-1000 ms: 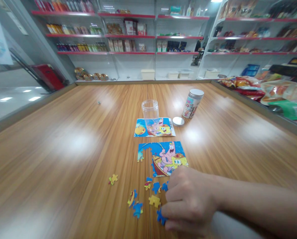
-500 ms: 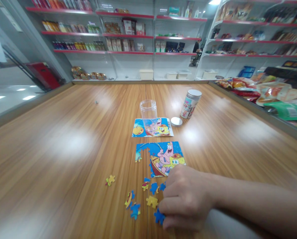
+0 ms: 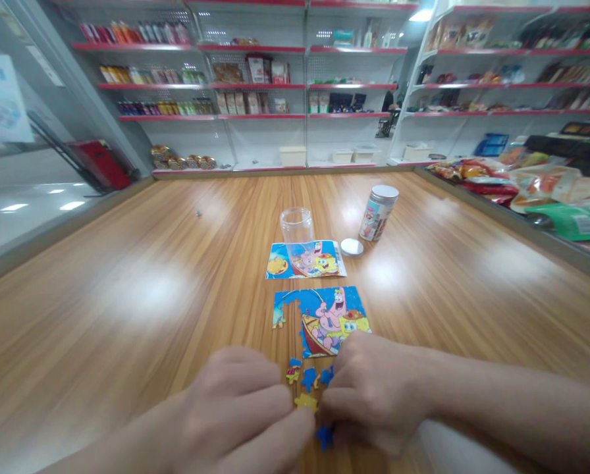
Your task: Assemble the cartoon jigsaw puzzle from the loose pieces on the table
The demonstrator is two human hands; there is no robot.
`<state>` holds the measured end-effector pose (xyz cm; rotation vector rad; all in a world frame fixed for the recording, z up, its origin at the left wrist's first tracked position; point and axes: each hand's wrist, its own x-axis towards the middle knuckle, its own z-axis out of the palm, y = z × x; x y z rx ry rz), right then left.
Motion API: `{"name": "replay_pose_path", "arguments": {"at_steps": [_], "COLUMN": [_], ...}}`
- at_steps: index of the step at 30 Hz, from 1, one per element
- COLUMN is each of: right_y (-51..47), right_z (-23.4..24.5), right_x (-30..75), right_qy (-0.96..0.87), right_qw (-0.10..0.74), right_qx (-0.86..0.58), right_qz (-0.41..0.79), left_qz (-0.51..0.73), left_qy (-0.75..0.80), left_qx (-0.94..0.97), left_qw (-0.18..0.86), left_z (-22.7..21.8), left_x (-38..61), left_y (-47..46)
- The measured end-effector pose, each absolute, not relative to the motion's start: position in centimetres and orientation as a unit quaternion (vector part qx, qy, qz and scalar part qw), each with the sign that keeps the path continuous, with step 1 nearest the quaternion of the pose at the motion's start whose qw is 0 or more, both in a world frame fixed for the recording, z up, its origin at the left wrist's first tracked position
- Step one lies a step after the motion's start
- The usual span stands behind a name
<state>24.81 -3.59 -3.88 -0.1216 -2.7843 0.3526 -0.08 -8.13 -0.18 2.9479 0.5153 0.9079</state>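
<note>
A cartoon jigsaw puzzle [image 3: 327, 322], partly joined with a gap at its left, lies in front of me. My right hand [image 3: 374, 392] rests at its lower right corner, fingers curled; what they hold, if anything, is hidden. A blue puzzle piece [image 3: 324, 436] shows beside its lower fingers. From the left, my left hand [image 3: 240, 415] is bent with fingers together, slightly blurred, their tips near a yellow puzzle piece [image 3: 305, 402]. Its grip is hidden. Between hands and puzzle lie another blue piece [image 3: 309, 379] and a multicoloured piece [image 3: 294, 372].
Behind the puzzle lies a matching picture sheet [image 3: 277, 264] with a clear jar [image 3: 297, 227] on it. To the right are a white lid [image 3: 351, 247] and a printed can [image 3: 378, 214]. Packaged goods [image 3: 552, 191] line the right edge; stocked shelves [image 3: 258, 115] stand behind.
My left hand has come in from the lower left, covering the loose pieces there. My right hand stays in nearly the same place, fingers still curled. The view has tilted up slightly.
</note>
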Motion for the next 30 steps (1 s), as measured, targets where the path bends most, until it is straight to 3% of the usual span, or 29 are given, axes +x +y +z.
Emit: {"name": "replay_pose_path", "arguments": {"at_steps": [7,16,23,30], "right_y": [-3.7,-4.8,-5.6,-5.4], "right_z": [-3.5,-2.8,-0.1,-0.8], "right_x": [25.3,24.9,24.9,25.1], "right_qy": [-0.974,-0.98,-0.983,-0.982], "right_qw": [0.199,0.136,0.014,0.03], "right_qx": [-0.085,-0.114,-0.163,-0.147], "right_qz": [0.075,0.083,0.086,0.116], "left_qz": [0.189,0.176,0.197,0.208], "left_qy": [0.028,0.052,0.055,0.063], "left_qx": [0.981,0.981,0.977,0.974], "left_qw": [0.03,0.058,0.065,0.066], "left_z": [-3.0,-3.1,-3.0,-2.9], "left_x": [2.1,1.3,1.5,1.8], "left_y": [-5.5,-5.2,-5.3,-5.4]}}
